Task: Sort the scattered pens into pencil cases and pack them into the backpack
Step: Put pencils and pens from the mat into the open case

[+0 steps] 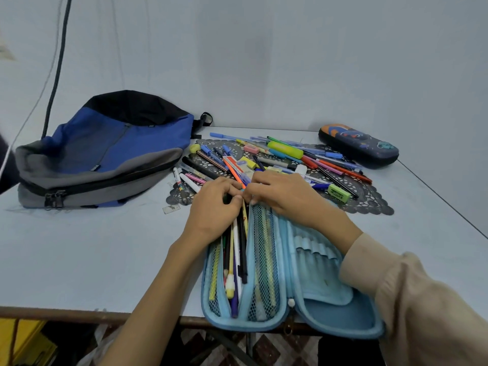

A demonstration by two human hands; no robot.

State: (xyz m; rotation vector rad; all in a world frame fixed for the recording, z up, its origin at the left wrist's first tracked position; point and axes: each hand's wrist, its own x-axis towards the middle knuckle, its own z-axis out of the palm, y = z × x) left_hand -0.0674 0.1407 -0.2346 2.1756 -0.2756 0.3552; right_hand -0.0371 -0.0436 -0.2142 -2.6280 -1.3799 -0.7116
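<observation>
We count one backpack (113, 149) and two pencil cases: dark closed case (359, 146), blue open case (343, 320). Left hand (214, 204) grips its pens (237, 254); right hand (285, 196) hold indeterminate.

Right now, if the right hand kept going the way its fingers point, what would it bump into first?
The left hand. The right hand points left across the blue pencil case, and their fingertips already look close to touching, though depth is hard to judge.
</observation>
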